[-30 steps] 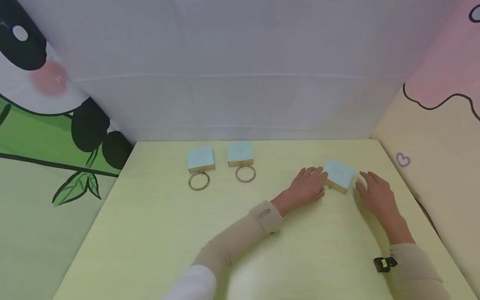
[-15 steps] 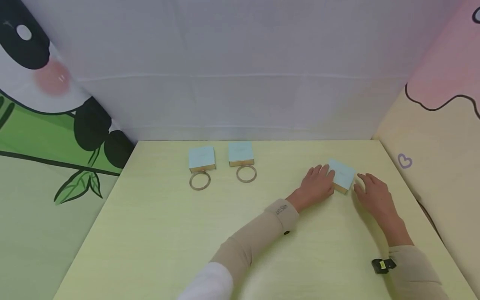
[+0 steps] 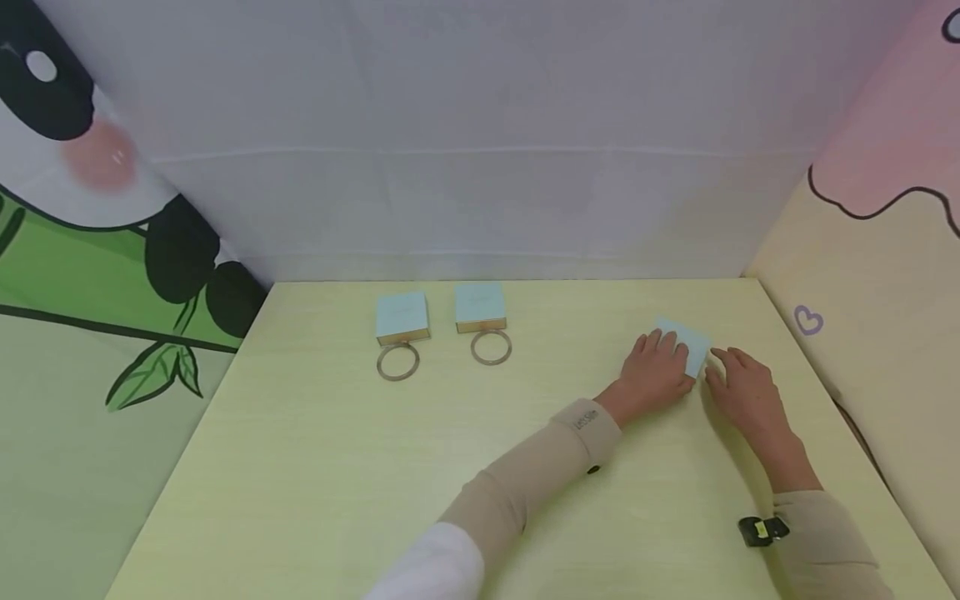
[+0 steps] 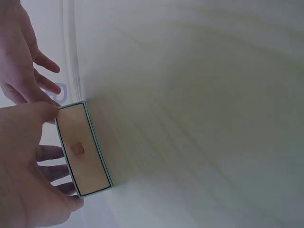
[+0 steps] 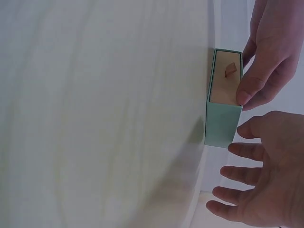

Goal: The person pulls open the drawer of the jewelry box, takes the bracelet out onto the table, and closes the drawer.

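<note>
A small pale-blue drawer box [image 3: 698, 347] lies turned at an angle on the right of the table. Its cream front [image 4: 88, 166] with a short ribbon tab shows in the left wrist view. My left hand [image 3: 651, 375] holds this box from above, fingers spread over the lid and thumb at a front corner. Beside the box's right side, my right hand [image 3: 750, 396] has its fingers loosely extended, with the fingertips close to the green side wall [image 5: 222, 124]. I cannot tell whether they touch it.
Two more blue boxes, the left box [image 3: 402, 317] and the middle box [image 3: 480, 305], stand near the table's back edge. In front of each lies a ring like a bangle: left ring [image 3: 398, 379], middle ring [image 3: 491, 362]. A white wall [image 3: 480, 208] rises behind the table [image 3: 315, 467].
My left hand has moved right, from the box's left edge to over its lid. My right hand has shifted slightly left toward the box. The box has hardly moved.
</note>
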Demonstrator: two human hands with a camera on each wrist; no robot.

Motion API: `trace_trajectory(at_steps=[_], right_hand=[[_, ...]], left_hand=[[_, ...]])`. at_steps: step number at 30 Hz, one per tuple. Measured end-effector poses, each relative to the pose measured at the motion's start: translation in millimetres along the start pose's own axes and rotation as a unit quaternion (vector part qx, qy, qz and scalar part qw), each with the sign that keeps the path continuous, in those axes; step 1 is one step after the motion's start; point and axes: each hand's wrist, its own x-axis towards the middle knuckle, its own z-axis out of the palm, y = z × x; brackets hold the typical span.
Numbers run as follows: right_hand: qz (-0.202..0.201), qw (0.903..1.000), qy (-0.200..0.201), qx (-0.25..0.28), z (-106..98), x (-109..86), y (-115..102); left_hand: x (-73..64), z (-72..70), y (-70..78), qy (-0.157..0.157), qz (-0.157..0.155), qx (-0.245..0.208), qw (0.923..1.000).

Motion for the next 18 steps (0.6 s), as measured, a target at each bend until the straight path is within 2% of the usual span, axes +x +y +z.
trace_trajectory(at_steps=[13,18], right_hand=[[-0.004,1.0,0.0,0.006,-1,-0.7,-3],[-0.002,1.0,-0.003,0.008,-3,-1.0,-6]], left_hand=[[3.5,2.2,12.6,-0.012,-0.04,0.004,0.9991],[2.0,4.6,7.1,-0.016,-0.045,-0.007,0.9988]])
